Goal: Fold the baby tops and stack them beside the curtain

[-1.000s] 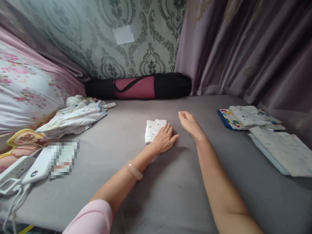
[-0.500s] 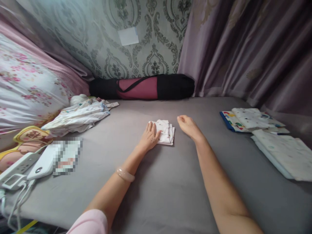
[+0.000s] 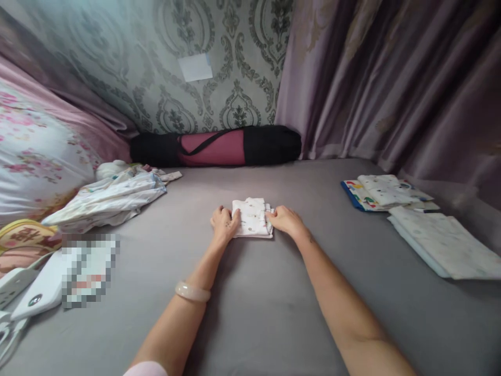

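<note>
I work above bare gray sheet [image 3: 250, 324]. My left hand [image 3: 224, 223] curls at the left edge of the folded cloth [image 3: 252, 216], thumb against it; I cannot tell whether its fingers pinch beneath. My right hand [image 3: 287, 219] appears to pinch the right edge, where layers sit unevenly. The cloth lies between both hands. I judge it best to keep tension light and align those layers. Well beyond: the black-and-maroon bag [image 3: 227, 150].
</note>
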Demonstrator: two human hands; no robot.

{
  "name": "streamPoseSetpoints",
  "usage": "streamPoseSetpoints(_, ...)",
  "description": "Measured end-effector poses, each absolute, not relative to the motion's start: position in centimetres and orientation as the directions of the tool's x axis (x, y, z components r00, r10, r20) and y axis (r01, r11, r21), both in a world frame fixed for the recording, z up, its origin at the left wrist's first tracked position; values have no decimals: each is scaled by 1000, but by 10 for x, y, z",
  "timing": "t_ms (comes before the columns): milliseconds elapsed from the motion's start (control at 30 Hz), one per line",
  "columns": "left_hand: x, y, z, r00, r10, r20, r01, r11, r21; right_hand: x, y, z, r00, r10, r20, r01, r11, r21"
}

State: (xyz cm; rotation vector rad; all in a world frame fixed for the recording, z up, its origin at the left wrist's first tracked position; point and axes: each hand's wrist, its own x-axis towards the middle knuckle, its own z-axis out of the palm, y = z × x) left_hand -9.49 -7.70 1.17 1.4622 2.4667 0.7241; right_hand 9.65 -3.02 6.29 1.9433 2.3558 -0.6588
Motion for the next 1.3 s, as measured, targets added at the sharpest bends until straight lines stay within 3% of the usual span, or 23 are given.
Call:
streamPoseSetpoints(100, -96, -73, 15, -512, 855, 77, 730, 386, 564, 92, -37, 63, -230, 944, -237, 932, 144, -332)
streamPoseSetpoints(233, -100, -73, 17, -453, 890, 56, 594, 255, 763, 90, -40, 61, -234, 950, -208, 915, 143, -378)
streamPoseSetpoints(333, -97, -75, 16, -425, 905, 9, 396, 177, 901, 89, -40, 59, -233, 951, -203, 902, 133, -411)
streamPoseSetpoints(467, -88, -79, 21, -377, 924, -71, 71, 105, 992, 89, -41, 57, -248, 952, -181, 884, 147, -443)
streamPoseSetpoints(600, -83, -84, 33, -253, 960, -118, -189, 71, 979, 88, -40, 54, -282, 944, -171, 850, 163, -501)
streamPoseSetpoints(800, -83, -95, 47, -128, 977, -171, -373, 112, 921, 90, -33, 46, -373, 910, -180, 729, 167, -664)
streamPoseSetpoints(933, -82, -100, 53, -104, 987, -122, -438, 65, 896, 92, -29, 46, -432, 882, -188, 493, 57, -868)
streamPoseSetpoints(1033, -79, -102, 58, -101, 990, -94, -465, 37, 885, 95, -30, 48, -492, 840, -230, 229, -130, -965)
streamPoseSetpoints(1167, -73, -104, 62, -100, 991, -86, -473, 29, 881, 98, -35, 51, -591, 757, -280, -70, -394, -917)
streamPoseSetpoints(1300, -68, -102, 58, -116, 985, -130, -472, 61, 879, 101, -39, 50, -516, 803, -297, -181, -442, -879)
